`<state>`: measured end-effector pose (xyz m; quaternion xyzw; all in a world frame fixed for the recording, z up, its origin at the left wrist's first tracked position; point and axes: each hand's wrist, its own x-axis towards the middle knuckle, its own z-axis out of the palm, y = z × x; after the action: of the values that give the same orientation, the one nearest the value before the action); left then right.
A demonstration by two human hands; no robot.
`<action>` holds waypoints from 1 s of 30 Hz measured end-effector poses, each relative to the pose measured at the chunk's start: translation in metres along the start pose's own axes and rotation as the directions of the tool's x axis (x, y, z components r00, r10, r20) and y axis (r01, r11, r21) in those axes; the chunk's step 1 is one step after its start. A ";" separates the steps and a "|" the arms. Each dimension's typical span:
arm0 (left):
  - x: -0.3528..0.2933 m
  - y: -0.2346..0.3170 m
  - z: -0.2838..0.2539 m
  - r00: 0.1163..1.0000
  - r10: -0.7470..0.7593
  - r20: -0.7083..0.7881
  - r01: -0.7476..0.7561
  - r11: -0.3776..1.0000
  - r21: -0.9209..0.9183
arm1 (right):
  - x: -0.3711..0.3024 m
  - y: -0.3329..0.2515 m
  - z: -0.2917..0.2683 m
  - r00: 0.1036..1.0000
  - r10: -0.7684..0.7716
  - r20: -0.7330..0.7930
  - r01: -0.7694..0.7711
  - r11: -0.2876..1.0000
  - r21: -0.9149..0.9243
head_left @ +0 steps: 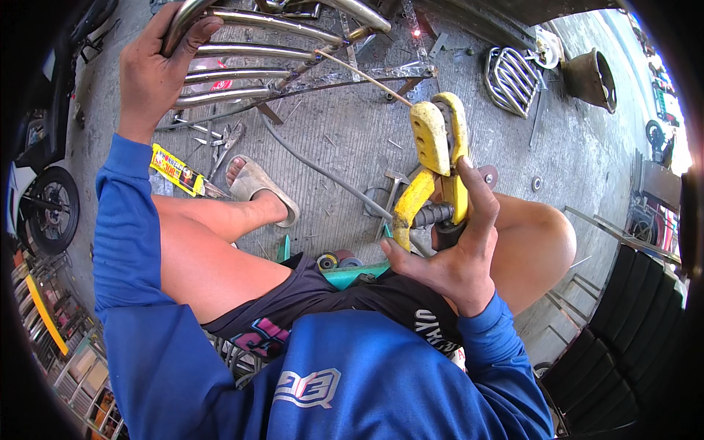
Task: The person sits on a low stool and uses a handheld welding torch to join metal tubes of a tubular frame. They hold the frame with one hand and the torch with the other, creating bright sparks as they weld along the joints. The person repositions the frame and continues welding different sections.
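My left hand [155,77] is closed around the bent end of a shiny metal tube frame [268,51] at the upper left. Several parallel curved tubes make up this frame, joined by a crossbar along its right side. In my right hand [469,260] is a yellow electrode holder [431,136], its jaws clamped on a thin welding rod [363,75]. The rod points up and left, and its far tip appears at the frame's crossbar; I cannot tell whether they touch. My right palm hides part of the holder's dark handle.
A grey cable [315,163] crosses the concrete floor. Pliers [226,139] and a yellow packet [176,170] lie near my sandalled foot [257,183]. Another tube frame [512,81] and a brown pot [590,81] stand at the upper right. A motorcycle wheel [51,209] is at the left.
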<state>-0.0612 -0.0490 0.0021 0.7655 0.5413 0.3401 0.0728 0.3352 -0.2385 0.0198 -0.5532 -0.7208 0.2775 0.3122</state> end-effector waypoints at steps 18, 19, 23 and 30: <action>0.005 -0.009 0.001 0.999 0.019 0.025 -0.016 0.989 -0.147 | 0.007 -0.001 0.002 0.981 -0.161 -0.113 0.157 0.987 -0.046; 0.004 -0.009 0.000 1.000 0.022 0.015 -0.020 0.990 -0.138 | 0.007 0.000 0.002 0.981 -0.160 -0.110 0.156 0.987 -0.046; 0.006 -0.006 -0.001 0.999 0.038 0.019 -0.037 0.998 -0.050 | 0.008 0.000 0.002 0.984 -0.148 -0.103 0.145 0.989 -0.034; 0.008 0.000 0.002 0.997 0.071 -0.010 -0.071 0.997 -0.021 | 0.007 0.000 0.004 0.994 -0.091 -0.066 0.089 0.996 -0.022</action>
<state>-0.0581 -0.0418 0.0039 0.7818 0.5104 0.3519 0.0663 0.3306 -0.2321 0.0180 -0.5320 -0.7367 0.2375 0.3432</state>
